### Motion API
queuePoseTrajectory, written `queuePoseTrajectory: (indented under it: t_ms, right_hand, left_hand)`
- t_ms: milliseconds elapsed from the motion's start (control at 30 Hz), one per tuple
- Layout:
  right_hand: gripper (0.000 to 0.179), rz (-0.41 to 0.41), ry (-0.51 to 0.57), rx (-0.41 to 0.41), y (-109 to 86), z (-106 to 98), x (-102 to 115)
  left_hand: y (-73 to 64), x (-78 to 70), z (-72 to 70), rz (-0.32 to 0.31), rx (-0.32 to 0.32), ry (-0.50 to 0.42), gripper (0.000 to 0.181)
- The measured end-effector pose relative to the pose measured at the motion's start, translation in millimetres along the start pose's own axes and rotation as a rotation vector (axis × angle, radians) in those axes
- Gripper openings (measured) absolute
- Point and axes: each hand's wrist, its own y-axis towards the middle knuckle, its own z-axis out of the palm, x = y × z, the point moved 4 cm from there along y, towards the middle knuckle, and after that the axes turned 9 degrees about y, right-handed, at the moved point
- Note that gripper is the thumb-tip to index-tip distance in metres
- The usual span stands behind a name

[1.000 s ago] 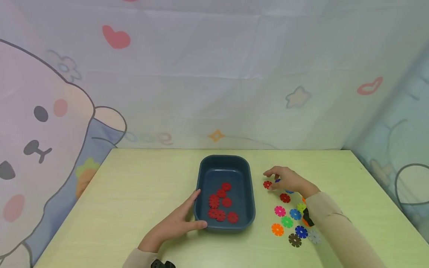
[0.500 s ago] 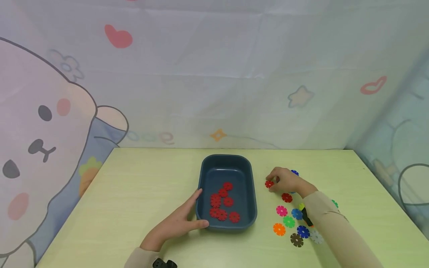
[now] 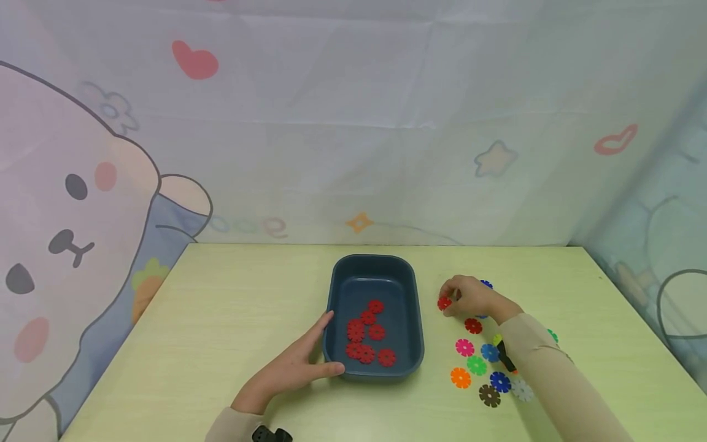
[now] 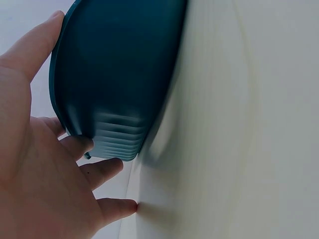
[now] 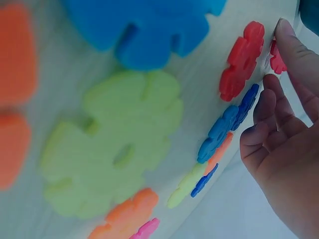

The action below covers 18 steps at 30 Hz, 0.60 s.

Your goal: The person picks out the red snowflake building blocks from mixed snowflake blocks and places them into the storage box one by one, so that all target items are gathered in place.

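A dark blue plastic bin [image 3: 399, 288] stands mid-table with several red snowflake building discs [image 3: 387, 357] lying in it. My left hand [image 3: 293, 371] rests against its near left corner, fingers and thumb spread; in the left wrist view the thumb touches the rim of the bin [image 4: 114, 64]. To the right of the bin, my right hand [image 3: 472, 299] pinches a red snowflake disc [image 3: 444, 304] at table level. In the right wrist view, that red disc [image 5: 277, 58] shows partly behind the thumb. Another red disc [image 3: 472, 326] lies just below the hand.
Several loose discs lie around the right forearm: pink [image 3: 464, 347], green [image 3: 477, 365], orange [image 3: 461, 377], brown [image 3: 489, 396], dark blue [image 3: 500, 382] and clear [image 3: 521, 390]. A yellow-green disc [image 5: 114, 144] looms close in the right wrist view. A printed cloth [image 3: 331, 123] hangs behind the table.
My right fingers have closed in from a wider spread onto the red disc. The whole head view has shifted slightly; the left hand stays against the bin.
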Motion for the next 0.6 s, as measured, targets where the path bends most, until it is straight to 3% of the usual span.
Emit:
queuePoseTrajectory:
  t_ms: [233, 600]
  right_hand:
    - [0.024, -0.035, -0.009, 0.024, -1.5, 0.2, 2.6]
    - [0.039, 0.006, -0.028, 0.070, -7.2, 1.1, 1.4]
  left_hand:
    - [0.1, 1.3, -0.7, 0.011, -0.003, 0.012, 0.097]
    - [0.1, -0.1, 0.4, 0.011, -0.003, 0.001, 0.099]
